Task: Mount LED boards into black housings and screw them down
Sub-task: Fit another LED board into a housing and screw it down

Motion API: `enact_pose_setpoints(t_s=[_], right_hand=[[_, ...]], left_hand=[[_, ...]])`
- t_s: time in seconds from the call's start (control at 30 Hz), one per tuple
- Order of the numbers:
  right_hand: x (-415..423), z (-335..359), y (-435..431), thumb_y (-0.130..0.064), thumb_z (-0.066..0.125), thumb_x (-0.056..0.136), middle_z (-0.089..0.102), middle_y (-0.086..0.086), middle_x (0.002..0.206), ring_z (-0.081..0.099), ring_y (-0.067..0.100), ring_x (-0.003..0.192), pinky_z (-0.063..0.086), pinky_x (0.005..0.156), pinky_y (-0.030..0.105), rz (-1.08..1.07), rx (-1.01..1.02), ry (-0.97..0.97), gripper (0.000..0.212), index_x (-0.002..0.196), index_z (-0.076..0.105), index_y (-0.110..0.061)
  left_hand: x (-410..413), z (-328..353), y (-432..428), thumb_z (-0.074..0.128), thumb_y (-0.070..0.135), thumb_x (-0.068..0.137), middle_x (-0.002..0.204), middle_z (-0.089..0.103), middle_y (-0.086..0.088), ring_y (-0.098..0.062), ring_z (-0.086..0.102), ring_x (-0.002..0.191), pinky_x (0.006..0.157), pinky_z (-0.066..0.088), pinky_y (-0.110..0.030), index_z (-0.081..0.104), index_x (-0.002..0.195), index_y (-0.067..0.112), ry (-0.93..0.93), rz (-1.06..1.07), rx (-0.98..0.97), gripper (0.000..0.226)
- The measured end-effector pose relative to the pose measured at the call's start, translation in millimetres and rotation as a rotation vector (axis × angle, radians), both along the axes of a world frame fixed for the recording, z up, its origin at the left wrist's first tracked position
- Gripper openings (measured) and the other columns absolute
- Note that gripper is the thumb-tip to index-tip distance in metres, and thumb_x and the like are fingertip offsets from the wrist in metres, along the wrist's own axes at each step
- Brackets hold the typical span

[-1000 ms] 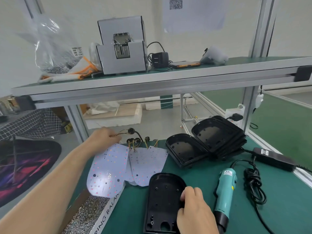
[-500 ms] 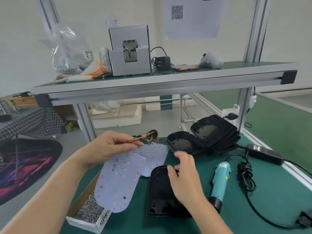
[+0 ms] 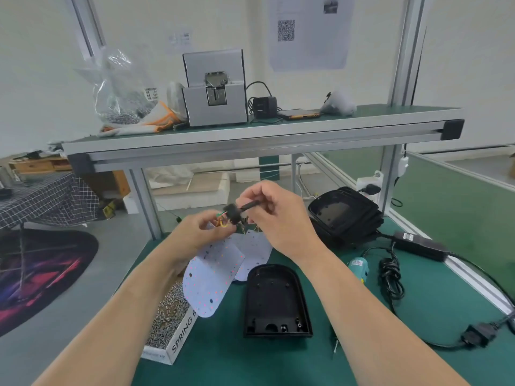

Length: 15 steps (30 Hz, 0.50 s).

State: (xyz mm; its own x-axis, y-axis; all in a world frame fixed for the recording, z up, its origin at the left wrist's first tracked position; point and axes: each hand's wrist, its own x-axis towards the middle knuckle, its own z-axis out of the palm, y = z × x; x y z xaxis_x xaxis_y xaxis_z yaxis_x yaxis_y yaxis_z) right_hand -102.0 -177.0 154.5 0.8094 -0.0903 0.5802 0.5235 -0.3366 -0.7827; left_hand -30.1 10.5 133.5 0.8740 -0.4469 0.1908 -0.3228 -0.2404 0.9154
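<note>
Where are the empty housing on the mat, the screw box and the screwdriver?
Black housing [image 3: 274,296]: head view, on its inner floor.
Screw box [image 3: 182,334]: head view, on its printed white side.
Electric screwdriver [image 3: 359,270]: head view, on its teal body.

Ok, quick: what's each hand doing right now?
Left hand: closed, pinching the LED board by its wires.
Right hand: closed on the black cable plug.

A grey machine [image 3: 214,89], a screw bag [image 3: 119,93], a charger [image 3: 264,107] and a phone [image 3: 299,113] stand along the shelf [image 3: 390,126]; a power brick [image 3: 420,246] lies at the desk's [image 3: 418,316] right edge.
</note>
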Motion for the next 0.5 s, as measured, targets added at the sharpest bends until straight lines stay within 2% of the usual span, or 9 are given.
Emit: enact_pose_setpoints(t_s=[0.07,0.13,0.2,0.27,0.33,0.37,0.4,0.47,0.5], right_hand=[[-6,12,5,-0.005,0.074,0.087,0.069,-0.008,0.076,0.061,0.012,0.067,0.055,0.067,0.033,0.047,0.072,0.002,0.014,0.088,0.069,-0.018],[-12,25,8,-0.003,0.076,0.085,0.068,-0.008,0.074,0.06,0.007,0.067,0.052,0.067,0.024,0.078,0.121,0.002,0.017,0.085,0.068,-0.019],[-18,40,11,-0.001,0.077,0.084,0.068,-0.008,0.071,0.062,0.003,0.066,0.051,0.067,0.018,0.105,0.17,-0.003,0.019,0.083,0.067,-0.017],[-23,53,16,0.005,0.076,0.082,0.071,-0.002,0.071,0.064,0.006,0.068,0.055,0.07,0.023,0.102,0.208,-0.01,0.022,0.08,0.066,-0.015],[-29,65,22,0.01,0.072,0.08,0.073,0.011,0.076,0.065,0.015,0.071,0.057,0.076,0.04,0.099,0.242,-0.02,0.025,0.077,0.065,-0.014],[-32,69,25,0.009,0.073,0.081,0.071,0.014,0.076,0.064,0.019,0.07,0.058,0.074,0.046,0.11,0.258,-0.017,0.025,0.078,0.065,-0.014],[-35,73,27,0.007,0.075,0.081,0.069,0.01,0.072,0.061,0.019,0.068,0.057,0.069,0.046,0.138,0.271,-0.019,0.023,0.079,0.064,-0.014],[-38,78,29,0.003,0.078,0.082,0.062,-0.001,0.065,0.056,0.01,0.06,0.051,0.059,0.03,0.196,0.29,-0.038,0.022,0.08,0.064,-0.015],[-39,78,29,0.003,0.078,0.082,0.061,-0.004,0.065,0.054,0.005,0.056,0.047,0.057,0.021,0.225,0.312,-0.05,0.022,0.082,0.064,-0.015]], left_hand=[[-2,-8,-5,0.081,0.059,0.062,0.105,0.068,0.006,-0.013,0.063,0.097,0.089,0.04,-0.031,0.076,0.103,0.037,0.071,-0.061,0.01,0.046],[-8,-11,-10,0.08,0.059,0.065,0.122,0.069,0.02,0.0,0.062,0.116,0.102,0.041,-0.028,0.074,0.111,0.039,0.146,-0.175,0.025,0.051],[-15,-11,-17,0.079,0.056,0.071,0.132,0.064,0.019,-0.001,0.057,0.124,0.106,0.041,-0.03,0.068,0.124,0.042,0.133,-0.196,0.067,0.056],[-19,-6,-25,0.078,0.046,0.076,0.117,0.069,0.01,-0.009,0.064,0.107,0.091,0.047,-0.028,0.068,0.118,0.03,0.057,-0.075,0.013,0.047],[-21,1,-31,0.082,0.032,0.079,0.078,0.064,0.008,-0.011,0.057,0.068,0.062,0.044,-0.019,0.062,0.102,0.019,0.002,0.039,-0.101,0.033],[-21,4,-33,0.081,0.026,0.083,0.067,0.059,0.01,-0.009,0.052,0.059,0.053,0.041,-0.016,0.06,0.1,0.02,-0.005,0.032,-0.106,0.028],[-23,8,-34,0.078,0.022,0.087,0.062,0.059,0.012,-0.006,0.051,0.054,0.05,0.04,-0.014,0.061,0.099,0.023,0.01,-0.01,-0.079,0.02],[-29,16,-36,0.074,0.024,0.09,0.07,0.067,0.008,-0.003,0.057,0.062,0.058,0.041,-0.013,0.072,0.094,0.022,0.048,-0.11,0.023,0.005],[-33,19,-36,0.076,0.029,0.087,0.078,0.07,0.002,-0.005,0.059,0.07,0.065,0.041,-0.018,0.075,0.091,0.018,0.038,-0.128,0.049,0.012]])
